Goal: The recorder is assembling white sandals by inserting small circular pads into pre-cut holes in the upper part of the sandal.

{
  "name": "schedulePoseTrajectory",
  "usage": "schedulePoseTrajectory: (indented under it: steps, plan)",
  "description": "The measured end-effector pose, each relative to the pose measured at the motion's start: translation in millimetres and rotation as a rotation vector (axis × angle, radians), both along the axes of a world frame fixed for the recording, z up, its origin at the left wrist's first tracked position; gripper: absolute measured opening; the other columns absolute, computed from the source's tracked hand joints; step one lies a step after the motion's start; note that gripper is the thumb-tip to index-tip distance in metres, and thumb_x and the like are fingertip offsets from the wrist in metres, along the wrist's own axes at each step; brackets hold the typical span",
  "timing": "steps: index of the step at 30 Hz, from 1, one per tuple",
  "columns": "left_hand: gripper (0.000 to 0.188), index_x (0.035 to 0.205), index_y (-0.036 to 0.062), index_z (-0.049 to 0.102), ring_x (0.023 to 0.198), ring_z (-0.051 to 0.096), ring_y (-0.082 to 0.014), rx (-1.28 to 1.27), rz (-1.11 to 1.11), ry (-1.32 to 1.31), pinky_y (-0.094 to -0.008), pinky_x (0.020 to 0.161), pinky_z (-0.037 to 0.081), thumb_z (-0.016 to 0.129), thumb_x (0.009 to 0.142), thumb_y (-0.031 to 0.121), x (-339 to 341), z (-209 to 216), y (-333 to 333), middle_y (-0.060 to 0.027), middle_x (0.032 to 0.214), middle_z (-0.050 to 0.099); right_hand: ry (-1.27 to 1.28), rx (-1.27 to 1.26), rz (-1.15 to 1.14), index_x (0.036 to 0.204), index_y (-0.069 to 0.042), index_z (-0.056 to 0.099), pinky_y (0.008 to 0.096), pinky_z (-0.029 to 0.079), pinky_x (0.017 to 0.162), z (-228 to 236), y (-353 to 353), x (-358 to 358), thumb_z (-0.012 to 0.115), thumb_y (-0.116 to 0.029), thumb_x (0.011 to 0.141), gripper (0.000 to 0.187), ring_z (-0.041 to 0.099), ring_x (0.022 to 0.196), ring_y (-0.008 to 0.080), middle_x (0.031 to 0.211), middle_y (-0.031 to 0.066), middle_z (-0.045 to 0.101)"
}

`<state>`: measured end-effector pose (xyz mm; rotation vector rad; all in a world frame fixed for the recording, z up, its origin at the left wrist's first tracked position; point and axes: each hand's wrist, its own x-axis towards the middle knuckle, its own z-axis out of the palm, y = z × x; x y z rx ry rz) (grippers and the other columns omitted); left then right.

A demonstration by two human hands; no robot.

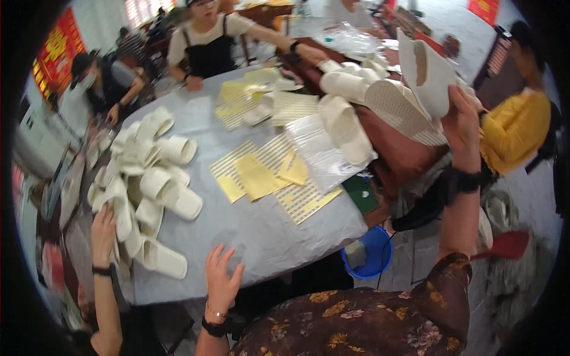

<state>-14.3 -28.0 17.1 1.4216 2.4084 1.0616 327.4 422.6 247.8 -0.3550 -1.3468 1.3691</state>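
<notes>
My right hand (pixel 464 121) is raised at the right with its fingers round a white slipper (pixel 436 80). Close against it is another pale slipper with a dotted, textured sole (pixel 395 107); whether my hand grips that one too, I cannot tell. My left hand (pixel 222 277) is open above the table's front edge, fingers spread and nothing in them. A heap of white slippers (pixel 172 190) lies to its left on the grey-covered table (pixel 237 237). Ahead of it are yellow sticker sheets (pixel 297 204) and a clear plastic bag (pixel 320 160) with a white slipper (pixel 346 127) on its edge.
A co-worker's hand (pixel 104 228) touches the heap at the left. Across the table another person (pixel 208 44) reaches toward slippers in a brown bin (pixel 404 157). A person in yellow (pixel 516 130) sits at the right. A blue bucket (pixel 380 261) stands below the table's right corner.
</notes>
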Motion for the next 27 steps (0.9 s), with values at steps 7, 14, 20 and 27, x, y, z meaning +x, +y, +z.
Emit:
schedulePoseTrajectory:
  steps: [7, 14, 20, 27]
  plan:
    - [0.069, 0.146, 0.0035, 0.038, 0.133, 0.046, -0.0298, 0.148, -0.233, -0.718, -0.0408, 0.108, 0.038, 0.070, 0.086, 0.019, 12, 6, 2, -0.0176, 0.144, 0.047, -0.222, -0.190, 0.329, 0.133, 0.002, 0.048, 0.0334, 0.052, 0.089, -72, -188, -107, 0.062, -0.016, 0.094, 0.044, 0.063, 0.106, 0.0197, 0.120, 0.0100, 0.062]
    - [0.061, 0.148, 0.0032, 0.029, 0.123, 0.054, -0.0218, 0.505, 0.055, -1.243, -0.0371, 0.099, 0.047, 0.058, 0.096, 0.017, 2, -8, -2, -0.0116, 0.138, 0.050, -0.571, -0.295, 0.984, 0.133, 0.002, 0.047, 0.0282, 0.053, 0.082, -167, -271, -212, 0.057, -0.003, 0.095, 0.040, 0.064, 0.097, 0.0151, 0.116, 0.0106, 0.063]
    - [0.069, 0.150, 0.0000, 0.023, 0.105, 0.058, -0.0160, 0.617, 0.410, -1.163, -0.0321, 0.087, 0.050, 0.062, 0.094, 0.013, -24, -28, -18, -0.0097, 0.120, 0.060, -0.868, 0.281, 0.422, 0.114, -0.001, 0.064, 0.0321, 0.051, 0.083, -210, -230, -216, 0.070, -0.008, 0.083, 0.032, 0.064, 0.091, 0.0212, 0.103, 0.0130, 0.066]
    - [0.089, 0.154, 0.0010, 0.011, 0.098, 0.058, -0.0152, 0.536, 0.437, -1.030, -0.0267, 0.079, 0.049, 0.070, 0.088, 0.010, -30, -30, -21, -0.0125, 0.117, 0.057, -1.331, 0.836, 0.169, 0.141, -0.009, 0.044, 0.0471, 0.035, 0.106, -231, -149, -192, 0.082, -0.031, 0.065, 0.088, 0.044, 0.126, 0.0399, 0.135, 0.0195, 0.049]
